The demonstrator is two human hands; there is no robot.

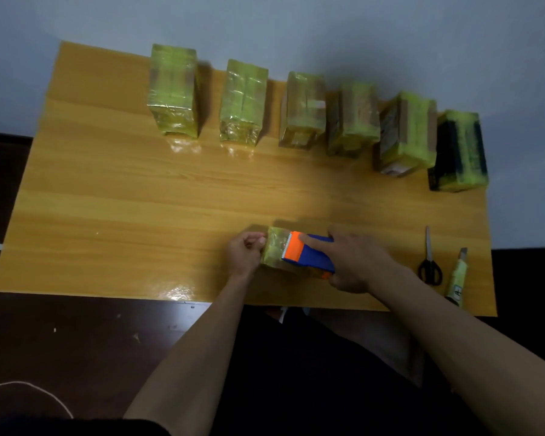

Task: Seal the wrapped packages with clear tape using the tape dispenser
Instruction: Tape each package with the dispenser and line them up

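Note:
A small package (274, 250) wrapped in shiny yellow-green film lies near the front edge of the wooden table (139, 199). My left hand (244, 254) has its fingers curled against the package's left end, pinching it there. A blue and orange tape dispenser (307, 253) rests on top of the package, its toothed orange head pointing left. My right hand (356, 262) grips the dispenser from the right, with the index finger stretched along its top. The package's right part is hidden under the dispenser and my hand.
Several wrapped packages stand in a row along the far side of the table, from the left one (173, 89) to a dark one (458, 152) at the right. Black-handled scissors (429, 259) and a utility knife (457, 278) lie at the right front. A wall rises behind the table.

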